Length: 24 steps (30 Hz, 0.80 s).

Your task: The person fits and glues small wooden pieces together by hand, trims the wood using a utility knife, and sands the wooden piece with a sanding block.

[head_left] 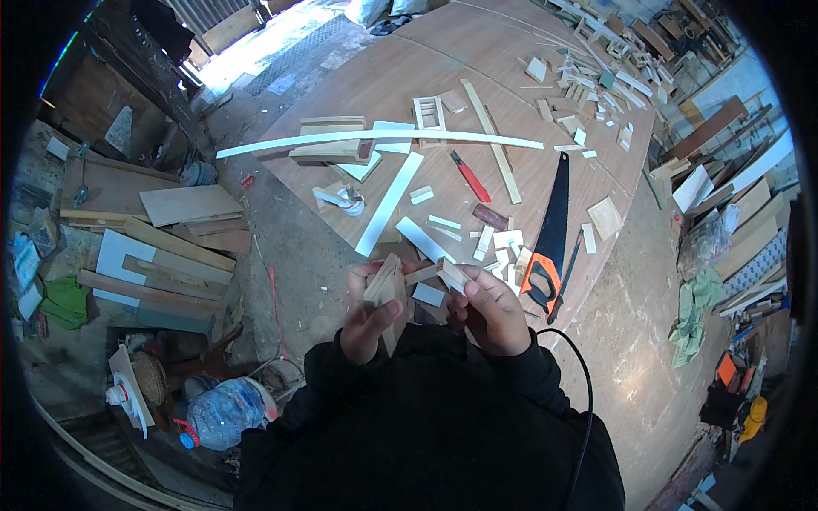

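Close to my body, my left hand is closed around a flat wooden piece, its thumb lying across the face. My right hand pinches a small wooden block between thumb and fingers. A short wooden strip spans the gap between the two pieces; whether it is joined to either I cannot tell. Just past my hands, a white strip and a small white piece lie on the table. A handsaw with an orange and black handle lies right of my right hand.
Farther up the table are a red-handled knife, a long pale strip, a wooden frame and several offcuts. Boards and a large water bottle stand at left. A black cable runs beside my right arm.
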Each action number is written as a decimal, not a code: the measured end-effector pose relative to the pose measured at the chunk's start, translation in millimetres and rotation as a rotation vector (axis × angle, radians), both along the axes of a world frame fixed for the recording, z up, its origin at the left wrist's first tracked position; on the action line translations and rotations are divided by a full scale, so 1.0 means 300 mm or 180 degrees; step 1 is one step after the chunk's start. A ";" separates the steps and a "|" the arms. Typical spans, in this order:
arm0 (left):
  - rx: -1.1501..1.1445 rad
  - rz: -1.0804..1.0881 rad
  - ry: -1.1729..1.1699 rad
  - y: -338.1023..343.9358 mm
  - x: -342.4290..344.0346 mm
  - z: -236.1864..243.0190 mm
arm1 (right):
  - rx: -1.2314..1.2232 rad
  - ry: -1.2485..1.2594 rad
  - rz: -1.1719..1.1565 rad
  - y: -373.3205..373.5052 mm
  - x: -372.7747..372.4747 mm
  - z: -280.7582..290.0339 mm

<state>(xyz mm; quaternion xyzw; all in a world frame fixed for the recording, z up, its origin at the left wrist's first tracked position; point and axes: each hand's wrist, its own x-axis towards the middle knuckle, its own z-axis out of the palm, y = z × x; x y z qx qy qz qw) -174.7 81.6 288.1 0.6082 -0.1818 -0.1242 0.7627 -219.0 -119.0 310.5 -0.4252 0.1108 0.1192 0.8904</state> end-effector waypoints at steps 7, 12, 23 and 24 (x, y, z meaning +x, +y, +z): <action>-0.2603 -0.0617 0.2617 -0.048 0.000 -0.101 | -0.0464 -0.0204 -0.0343 -0.011 0.028 -0.058; -0.0983 -0.0256 0.2562 -0.004 0.088 -0.150 | -0.0551 -0.0296 -0.0665 -0.025 0.048 -0.051; -0.1152 -0.0645 0.2772 -0.036 0.251 -0.181 | -0.0531 -0.0244 -0.1579 -0.029 0.092 -0.046; -0.0994 -0.0711 0.2799 -0.045 0.269 -0.165 | -0.0548 -0.0210 -0.1644 -0.042 0.095 -0.046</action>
